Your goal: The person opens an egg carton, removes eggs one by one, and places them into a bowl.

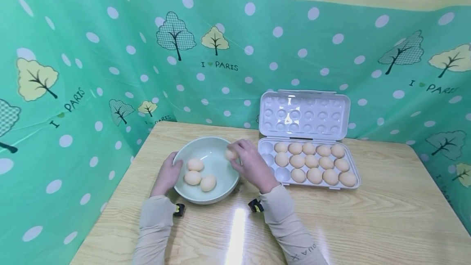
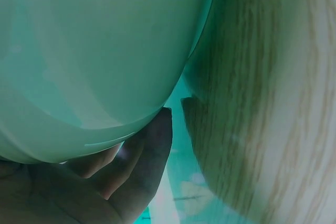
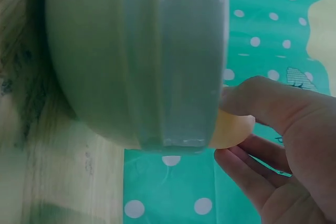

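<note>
A pale green bowl (image 1: 223,175) stands on the table with three light brown eggs (image 1: 193,177) inside. At its left side my left hand (image 1: 167,176) holds the rim, thumb over the edge; the left wrist view shows the fingers (image 2: 152,156) against the bowl's outer wall (image 2: 100,61). My right hand (image 1: 254,166) pinches another egg (image 1: 230,154) between thumb and fingers at the bowl's right rim. In the right wrist view this egg (image 3: 234,129) is partly hidden behind the bowl's wall (image 3: 142,66).
Right of the bowl lies an opened plastic egg box (image 1: 358,177), its clear lid (image 1: 304,114) leaning up at the back. Rows of eggs (image 1: 314,176) fill most of it; the leftmost cups (image 1: 282,174) are bare. A patterned curtain (image 1: 235,93) surrounds the wooden table (image 1: 397,207).
</note>
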Available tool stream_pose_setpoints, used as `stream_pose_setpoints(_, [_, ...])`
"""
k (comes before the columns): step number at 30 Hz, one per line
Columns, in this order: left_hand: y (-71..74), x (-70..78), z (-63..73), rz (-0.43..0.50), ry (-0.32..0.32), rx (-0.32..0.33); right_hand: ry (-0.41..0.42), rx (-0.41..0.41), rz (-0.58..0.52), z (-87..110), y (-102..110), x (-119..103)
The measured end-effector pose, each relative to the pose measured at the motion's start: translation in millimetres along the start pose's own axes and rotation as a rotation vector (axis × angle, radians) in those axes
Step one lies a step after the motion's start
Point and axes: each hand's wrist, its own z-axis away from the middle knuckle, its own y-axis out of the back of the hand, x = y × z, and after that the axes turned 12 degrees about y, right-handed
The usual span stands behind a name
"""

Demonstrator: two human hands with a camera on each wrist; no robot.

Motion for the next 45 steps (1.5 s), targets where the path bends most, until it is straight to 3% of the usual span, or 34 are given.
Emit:
stream_pose_setpoints(5, [0.3,-1.5,0.8,-0.002,-0.003,0.001,0.001,-0.043,0.007,0.9,-6,2])
stream_pose_setpoints(26, [2.0,0.0,2.9,0.009,-0.003,-0.002,0.056,-0.085,0.109,-1.5,-17,-6])
stream_pose_setpoints(45, [1.9,2.2,4.8,0.004,0.016,-0.023,-0.012,-0.284,0.097,-13.7,-23,-12])
